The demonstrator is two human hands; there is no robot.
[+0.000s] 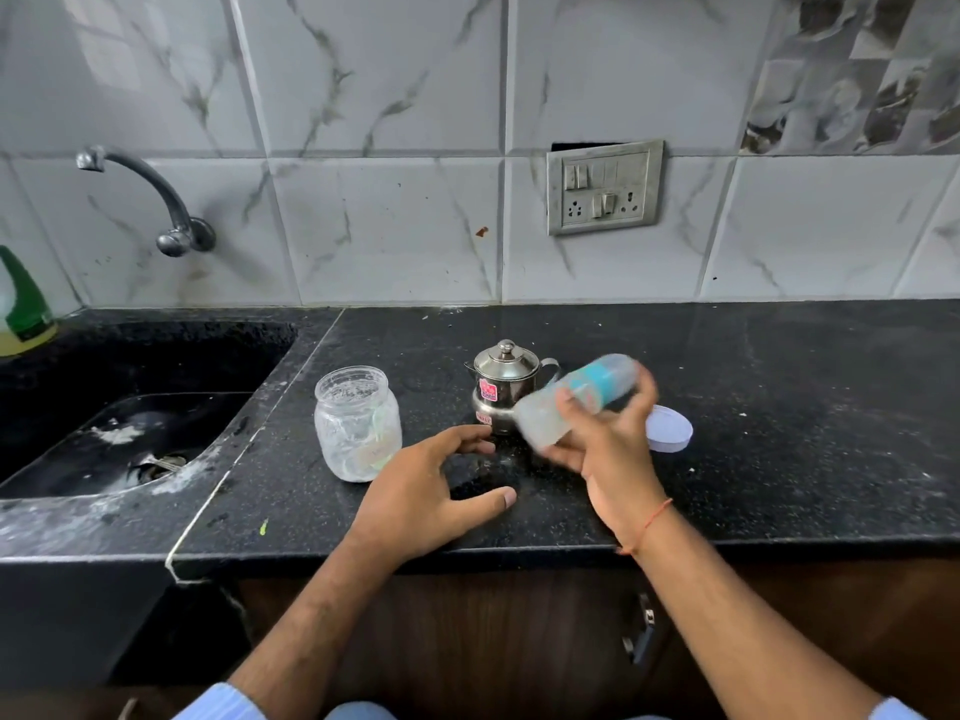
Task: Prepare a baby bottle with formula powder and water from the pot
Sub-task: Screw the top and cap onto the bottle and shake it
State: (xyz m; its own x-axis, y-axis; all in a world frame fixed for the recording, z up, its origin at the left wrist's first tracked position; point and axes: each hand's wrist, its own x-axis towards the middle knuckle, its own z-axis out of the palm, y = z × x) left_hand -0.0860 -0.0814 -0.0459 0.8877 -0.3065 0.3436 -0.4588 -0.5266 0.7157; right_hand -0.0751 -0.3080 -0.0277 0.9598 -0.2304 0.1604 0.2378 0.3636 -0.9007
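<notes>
My right hand [605,444] grips a clear baby bottle [576,400] with a teal collar, tilted almost on its side and blurred by motion, just in front of a small steel pot [501,387] with its lid on. My left hand [431,485] hovers over the black counter [779,433] with fingers spread, holding nothing, between the pot and an open clear jar [357,423]. The jar holds a little powder and a pale scoop. A white jar lid [670,428] lies flat behind my right hand.
A black sink [130,407] lies to the left with a steel tap [156,200] above it and a green-capped soap bottle [21,304] at its far corner. A switch and socket plate [605,187] sits on the tiled wall. A cabinet handle [641,636] shows below the counter edge.
</notes>
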